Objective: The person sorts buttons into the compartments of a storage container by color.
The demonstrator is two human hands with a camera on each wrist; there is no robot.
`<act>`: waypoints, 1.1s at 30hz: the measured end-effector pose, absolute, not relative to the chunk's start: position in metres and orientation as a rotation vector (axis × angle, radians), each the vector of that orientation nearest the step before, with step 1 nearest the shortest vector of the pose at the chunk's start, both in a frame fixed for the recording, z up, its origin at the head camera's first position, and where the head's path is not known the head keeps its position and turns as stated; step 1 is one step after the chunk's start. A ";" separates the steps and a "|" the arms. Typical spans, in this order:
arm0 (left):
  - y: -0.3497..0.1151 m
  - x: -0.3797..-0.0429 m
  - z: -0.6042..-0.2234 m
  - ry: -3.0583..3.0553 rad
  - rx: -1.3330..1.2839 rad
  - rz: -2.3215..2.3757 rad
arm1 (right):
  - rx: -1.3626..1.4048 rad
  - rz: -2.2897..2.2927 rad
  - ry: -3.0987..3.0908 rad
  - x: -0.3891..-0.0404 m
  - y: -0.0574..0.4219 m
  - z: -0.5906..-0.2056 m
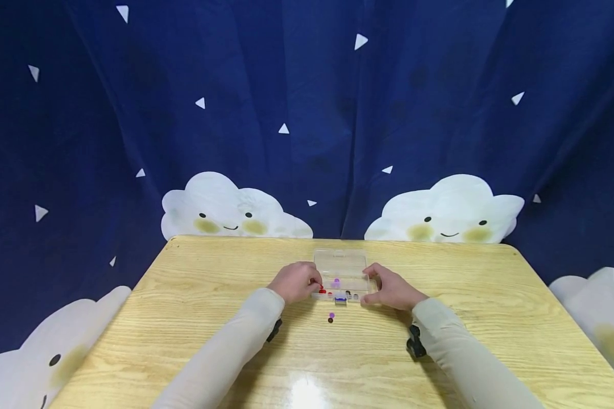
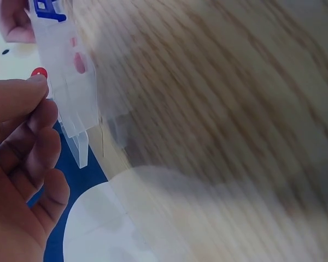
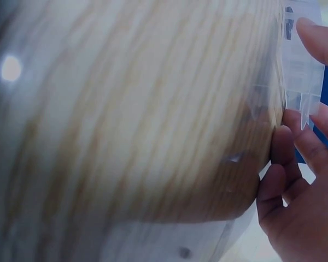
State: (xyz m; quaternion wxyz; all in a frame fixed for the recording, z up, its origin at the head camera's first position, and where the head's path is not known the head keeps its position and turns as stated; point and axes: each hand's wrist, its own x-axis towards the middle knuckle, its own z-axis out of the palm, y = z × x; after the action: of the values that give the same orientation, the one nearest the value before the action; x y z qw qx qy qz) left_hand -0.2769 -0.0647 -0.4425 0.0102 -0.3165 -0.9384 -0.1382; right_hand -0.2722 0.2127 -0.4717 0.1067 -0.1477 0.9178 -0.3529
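Observation:
A clear plastic box (image 1: pixel 359 296) with compartments stands on the table, its transparent lid (image 1: pixel 340 262) raised at the back. My left hand (image 1: pixel 297 282) is at the box's left end, thumb and finger pinching a small round red button (image 2: pixel 39 71) over the box. My right hand (image 1: pixel 391 288) grips the right end of the box, thumb in front and fingers round the side. Inside lie several small round pieces: red, dark and a purple one (image 1: pixel 336 280). A blue latch (image 1: pixel 340 300) is on the front wall. The box's far compartments are hard to make out.
On the wooden table (image 1: pixel 210 261), in front of the box, lie a loose purple button (image 1: pixel 331 314) and a dark button (image 1: pixel 330 320). Behind the table hangs a dark blue curtain (image 1: pixel 307 74) with white clouds and triangles.

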 end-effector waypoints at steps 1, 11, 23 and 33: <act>-0.064 -0.277 -0.443 -2.930 -0.990 -0.426 | -0.433 -1.036 2.703 -0.272 0.213 -0.472; -0.060 -0.273 -0.444 -2.927 -1.007 -0.451 | -0.417 -1.053 2.697 -0.269 0.215 -0.474; -0.058 -0.276 -0.450 -2.877 -1.024 -0.406 | -0.435 -1.067 2.693 -0.271 0.213 -0.476; -0.057 -0.276 -0.449 -2.876 -1.026 -0.399 | -0.457 -1.068 2.697 -0.272 0.214 -0.473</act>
State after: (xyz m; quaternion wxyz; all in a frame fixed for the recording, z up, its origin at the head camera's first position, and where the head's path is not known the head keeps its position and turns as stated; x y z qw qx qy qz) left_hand -0.2762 -0.0568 -0.4494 0.0312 -0.3329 -0.9335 -0.1296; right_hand -0.2723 0.2140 -0.4728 0.1023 -0.1549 0.9135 -0.3619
